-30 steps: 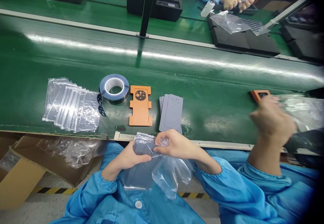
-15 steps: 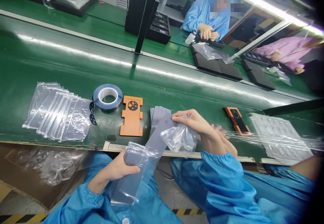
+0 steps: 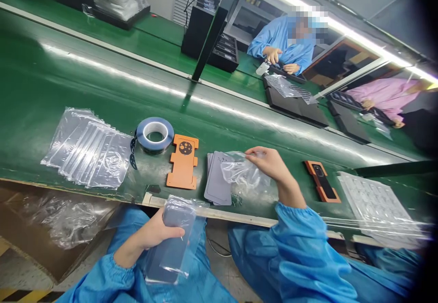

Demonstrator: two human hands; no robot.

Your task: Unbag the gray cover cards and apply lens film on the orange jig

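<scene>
My left hand (image 3: pixel 155 232), near my lap, grips a stack of grey phone-shaped sheets in clear plastic (image 3: pixel 169 255), thumb across the top. Over the bench, my right hand (image 3: pixel 268 161) pinches the edge of a crumpled clear plastic bag (image 3: pixel 248 173). Beneath part of that bag lies a small fanned pile of grey phone-shaped sheets (image 3: pixel 217 186) with cut-outs at the top. Left of the pile is an orange fixture (image 3: pixel 182 168) with a black disc on it. Beside the fixture sits a roll of blue film tape (image 3: pixel 155 147) with a white core.
Several bagged sheets (image 3: pixel 92 152) lie fanned on the green bench (image 3: pixel 30 125) at left. To the right are an orange fixture holding a black piece (image 3: pixel 321 182) and a clear plastic tray (image 3: pixel 374 202). A box of crumpled plastic (image 3: pixel 65 225) stands below. Co-workers (image 3: pixel 280 38) sit across.
My right hand has moved the crumpled bag away from the stack in my left hand. The grey sheet that slanted between them now shows lying on the bench pile. The view has shifted slightly.
</scene>
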